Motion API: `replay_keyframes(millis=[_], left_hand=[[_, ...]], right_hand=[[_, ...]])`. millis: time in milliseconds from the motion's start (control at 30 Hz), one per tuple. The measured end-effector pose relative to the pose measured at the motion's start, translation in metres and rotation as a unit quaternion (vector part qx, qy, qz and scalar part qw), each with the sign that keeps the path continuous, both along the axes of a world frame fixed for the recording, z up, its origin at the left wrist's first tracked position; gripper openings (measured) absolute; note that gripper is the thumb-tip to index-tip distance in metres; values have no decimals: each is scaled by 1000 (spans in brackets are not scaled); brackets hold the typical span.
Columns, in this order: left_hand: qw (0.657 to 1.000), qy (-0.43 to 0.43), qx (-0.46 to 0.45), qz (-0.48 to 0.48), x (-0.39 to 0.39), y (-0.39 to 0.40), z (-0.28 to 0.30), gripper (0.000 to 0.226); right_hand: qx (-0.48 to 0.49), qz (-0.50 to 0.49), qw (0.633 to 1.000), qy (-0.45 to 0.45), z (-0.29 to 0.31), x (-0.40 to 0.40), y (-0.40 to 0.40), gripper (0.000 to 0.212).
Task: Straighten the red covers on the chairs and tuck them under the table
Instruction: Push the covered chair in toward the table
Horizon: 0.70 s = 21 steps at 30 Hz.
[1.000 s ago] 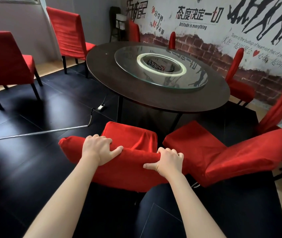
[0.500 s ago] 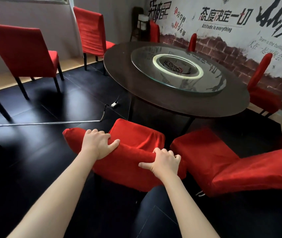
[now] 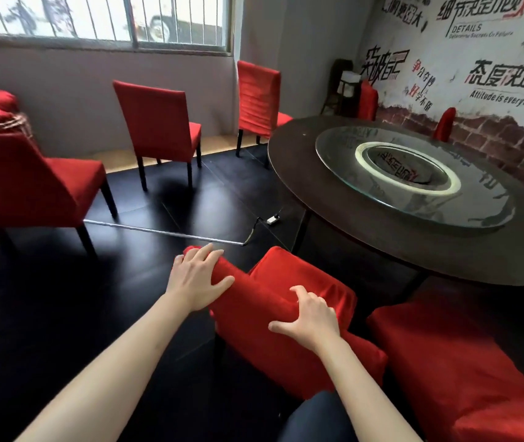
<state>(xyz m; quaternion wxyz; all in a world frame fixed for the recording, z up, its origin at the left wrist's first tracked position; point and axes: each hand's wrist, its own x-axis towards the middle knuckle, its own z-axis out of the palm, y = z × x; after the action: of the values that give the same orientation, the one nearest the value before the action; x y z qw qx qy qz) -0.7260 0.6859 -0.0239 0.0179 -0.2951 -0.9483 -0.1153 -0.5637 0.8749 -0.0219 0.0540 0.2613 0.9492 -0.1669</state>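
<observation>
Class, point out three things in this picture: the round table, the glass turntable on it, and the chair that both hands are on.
Round table [image 3: 289, 161], head view, bare dark top near its left rim.
Glass turntable [image 3: 337, 154], head view, clear glass left of the white ring.
Chair under the hands [image 3: 254, 301], head view, top of its red-covered back.

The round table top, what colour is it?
Dark brown, seen best in the head view: the round table top under its glass turntable.

Two bare forearms reach in from the bottom edge, with no sleeves, watch, rings or gloves on them. The left hand [image 3: 197, 279] and right hand [image 3: 310, 317] are bare too. Dark navy trousers [image 3: 314, 419] cover a knee between the arms.
</observation>
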Motion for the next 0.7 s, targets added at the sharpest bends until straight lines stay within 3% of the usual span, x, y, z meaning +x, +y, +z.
replay_keyframes(millis=[367, 700], left_hand=[[987, -7, -13, 162, -77, -150, 30, 65], [969, -36, 32, 240, -170, -288, 27, 65]], right_hand=[[50, 153, 984, 82, 9, -134, -98, 94], [60, 205, 976, 49, 23, -289, -226, 90]])
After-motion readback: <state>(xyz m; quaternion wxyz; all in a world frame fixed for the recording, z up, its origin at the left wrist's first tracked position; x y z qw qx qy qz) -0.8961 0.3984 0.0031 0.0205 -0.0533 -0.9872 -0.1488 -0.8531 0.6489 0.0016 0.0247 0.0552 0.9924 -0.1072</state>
